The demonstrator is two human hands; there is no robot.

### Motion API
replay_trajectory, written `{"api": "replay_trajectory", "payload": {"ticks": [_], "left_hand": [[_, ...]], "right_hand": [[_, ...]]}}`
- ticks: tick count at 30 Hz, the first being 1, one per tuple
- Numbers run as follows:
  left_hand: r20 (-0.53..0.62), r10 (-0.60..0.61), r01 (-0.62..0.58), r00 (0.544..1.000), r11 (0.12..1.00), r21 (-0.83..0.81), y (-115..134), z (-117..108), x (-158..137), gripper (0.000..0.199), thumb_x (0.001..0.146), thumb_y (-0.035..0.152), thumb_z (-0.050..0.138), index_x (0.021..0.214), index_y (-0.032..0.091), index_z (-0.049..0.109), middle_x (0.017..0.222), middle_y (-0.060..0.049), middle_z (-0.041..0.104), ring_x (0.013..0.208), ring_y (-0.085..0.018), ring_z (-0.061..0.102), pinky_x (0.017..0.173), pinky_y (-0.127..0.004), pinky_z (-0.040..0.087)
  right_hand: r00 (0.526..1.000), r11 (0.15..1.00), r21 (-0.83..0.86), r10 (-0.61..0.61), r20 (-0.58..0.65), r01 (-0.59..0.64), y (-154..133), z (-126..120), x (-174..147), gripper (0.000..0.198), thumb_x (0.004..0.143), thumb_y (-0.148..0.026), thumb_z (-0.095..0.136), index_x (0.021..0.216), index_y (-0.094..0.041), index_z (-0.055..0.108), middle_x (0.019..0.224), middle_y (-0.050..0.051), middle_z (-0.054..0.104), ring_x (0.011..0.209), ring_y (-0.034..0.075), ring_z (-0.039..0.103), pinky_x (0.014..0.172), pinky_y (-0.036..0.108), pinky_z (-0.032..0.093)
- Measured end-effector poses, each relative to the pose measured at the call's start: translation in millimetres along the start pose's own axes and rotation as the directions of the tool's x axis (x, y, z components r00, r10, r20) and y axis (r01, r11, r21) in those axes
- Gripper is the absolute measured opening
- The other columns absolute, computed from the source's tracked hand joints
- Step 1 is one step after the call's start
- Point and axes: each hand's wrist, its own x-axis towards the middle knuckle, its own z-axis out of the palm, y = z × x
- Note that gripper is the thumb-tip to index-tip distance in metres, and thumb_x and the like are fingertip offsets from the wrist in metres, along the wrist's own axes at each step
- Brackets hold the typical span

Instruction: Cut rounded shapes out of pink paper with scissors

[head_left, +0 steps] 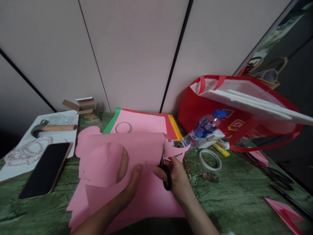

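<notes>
A large sheet of pink paper [144, 147], curled over and with a rounded hole cut in it, is gripped by my left hand [130, 176]. The thumb lies on the front while fingers show through the hole. In my right hand [174, 176] are black-handled scissors [167, 176], their blades set at the sheet's right edge. A narrow cut strip [174, 150] of the paper curls away to the right of the blades. More pink paper [156, 202] lies beneath on the table.
Left are a black phone [46, 171], a hammer [58, 128], beads [26, 151] and a small opened box [90, 116]. Coloured sheets [146, 119] lie behind. Right are a water bottle [202, 129], a tape roll [210, 168], a yellow cutter [221, 149] and a red bag [195, 107].
</notes>
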Motion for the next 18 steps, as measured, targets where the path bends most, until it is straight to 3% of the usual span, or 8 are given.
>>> {"api": "replay_trajectory", "payload": {"ticks": [9,14,18], "left_hand": [[-0.070,-0.231,0.229,0.970,0.973,-0.040,23.4,-4.4,-4.4,0.062,0.074,0.055,0.050,0.130,0.030,0.039,0.136,-0.001,0.042,0.130,-0.026,0.026,0.106,-0.043,0.018],[-0.068,-0.215,0.210,0.974,0.975,-0.073,19.8,-2.2,-2.3,0.058,0.073,0.052,0.053,0.126,0.032,0.043,0.134,0.001,0.044,0.130,-0.027,0.027,0.106,-0.047,0.016],[-0.029,-0.190,0.188,0.981,0.980,-0.064,17.5,-2.2,1.4,0.056,0.076,0.050,0.050,0.126,0.026,0.044,0.135,-0.003,0.043,0.127,-0.025,0.033,0.106,-0.041,0.020]], "right_hand": [[0.999,0.998,-0.039,0.039,-0.039,-0.040,0.9,-1.0,2.4,0.043,0.053,-0.031,0.078,0.084,-0.019,0.050,0.069,0.001,0.064,0.057,0.014,0.055,0.050,0.023,0.038],[0.997,0.998,-0.043,0.038,-0.063,-0.041,1.3,-1.2,2.0,0.040,0.053,-0.029,0.078,0.080,-0.019,0.049,0.058,-0.005,0.057,0.050,0.010,0.048,0.048,0.021,0.037],[0.998,0.998,-0.050,0.030,-0.052,-0.033,1.0,-2.1,1.5,0.042,0.054,-0.029,0.078,0.083,-0.018,0.050,0.055,-0.006,0.055,0.049,0.011,0.048,0.047,0.021,0.036]]}}
